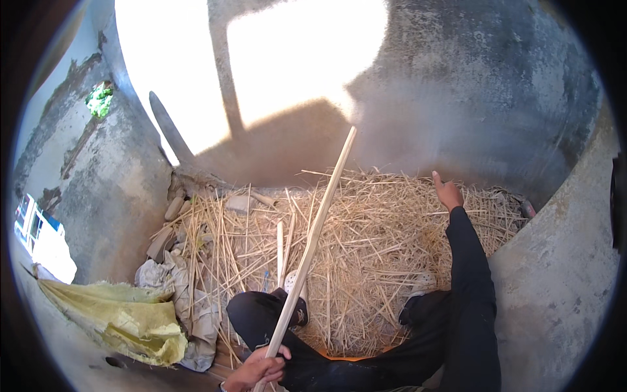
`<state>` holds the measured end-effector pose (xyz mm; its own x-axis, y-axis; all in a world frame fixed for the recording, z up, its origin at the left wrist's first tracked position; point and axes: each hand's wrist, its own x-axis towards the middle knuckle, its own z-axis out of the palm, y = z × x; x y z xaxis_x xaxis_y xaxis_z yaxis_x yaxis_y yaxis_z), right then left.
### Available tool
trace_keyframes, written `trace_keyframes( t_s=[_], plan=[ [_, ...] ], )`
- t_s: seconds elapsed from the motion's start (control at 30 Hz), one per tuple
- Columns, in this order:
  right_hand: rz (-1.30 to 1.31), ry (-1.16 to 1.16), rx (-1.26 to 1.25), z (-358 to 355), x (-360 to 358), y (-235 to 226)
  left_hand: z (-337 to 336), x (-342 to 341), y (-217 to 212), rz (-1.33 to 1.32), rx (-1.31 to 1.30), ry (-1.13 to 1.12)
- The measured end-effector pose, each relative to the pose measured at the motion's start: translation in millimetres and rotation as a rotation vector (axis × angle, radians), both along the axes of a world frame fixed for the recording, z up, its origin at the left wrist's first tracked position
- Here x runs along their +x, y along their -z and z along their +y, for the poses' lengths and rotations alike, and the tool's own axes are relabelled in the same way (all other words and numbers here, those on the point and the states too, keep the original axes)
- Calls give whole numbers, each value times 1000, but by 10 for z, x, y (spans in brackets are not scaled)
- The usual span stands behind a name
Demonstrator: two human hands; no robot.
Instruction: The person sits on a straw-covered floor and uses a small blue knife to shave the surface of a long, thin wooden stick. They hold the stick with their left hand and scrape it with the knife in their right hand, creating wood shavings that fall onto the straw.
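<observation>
A long, pale split strip [311, 245], which looks like bamboo or wood, slants up and away from my lap. My left hand [258, 371] is closed around its near end, at the lower edge of the view. To the right, my arm is stretched forward and my right hand [448, 194] is over the far side of a litter of thin straw-coloured shavings [385, 242]. One digit there points upward, apart from the rest of the hand; nothing shows in its grasp, though the other fingers are partly hidden. My knees are bent and spread, with both shoes among the shavings.
A grey wall [457, 98] with bright sunlit patches rises behind the litter. At the left lie a yellowish sack [124, 317], a crumpled pale cloth [199, 320] and several stones or bricks [175, 208]. A low concrete wall [562, 274] slopes along the right.
</observation>
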<state>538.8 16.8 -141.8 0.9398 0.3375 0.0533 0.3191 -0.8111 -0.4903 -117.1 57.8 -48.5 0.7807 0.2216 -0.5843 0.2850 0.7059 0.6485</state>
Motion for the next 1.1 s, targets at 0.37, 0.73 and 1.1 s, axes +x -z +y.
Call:
trace_keyframes(
  t_s=[0.37,0.73,1.1],
  plan=[
    [-38,-804,281,50,-2279,-496,67,919,70,-126,157,-75],
    [-336,-1050,251,-124,-2944,-414,-85,1323,193,-139,187,-55],
    [-491,-892,272,50,-2504,-427,-195,1389,44,-152,207,-30]
  ],
)
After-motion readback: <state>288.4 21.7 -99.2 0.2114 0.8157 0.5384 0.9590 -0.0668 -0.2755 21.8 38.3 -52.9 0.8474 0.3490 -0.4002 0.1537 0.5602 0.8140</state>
